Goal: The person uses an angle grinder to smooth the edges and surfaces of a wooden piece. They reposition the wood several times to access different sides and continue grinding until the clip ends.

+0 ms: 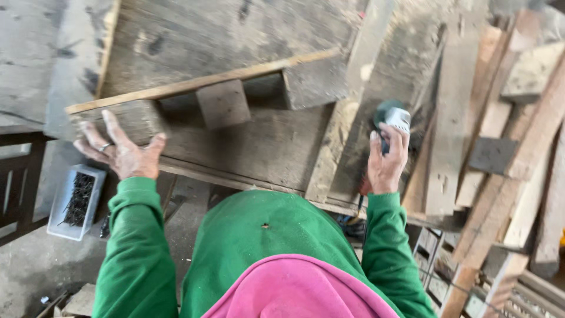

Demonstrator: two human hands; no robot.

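My left hand (120,150), with a ring on one finger, rests fingers spread against the left end block of a weathered wooden pallet piece (247,141). A thin pale slat (200,82) runs across the top of its square blocks (222,103). My right hand (385,162) grips a green and white power tool (393,121), held upright over the planks to the right of the pallet. A dark cord hangs below that hand. Both arms wear green sleeves.
A pile of loose planks and offcuts (500,147) lies at the right. A white box of dark nails (76,200) sits at lower left on the concrete floor. A dark wooden frame (20,176) stands at far left.
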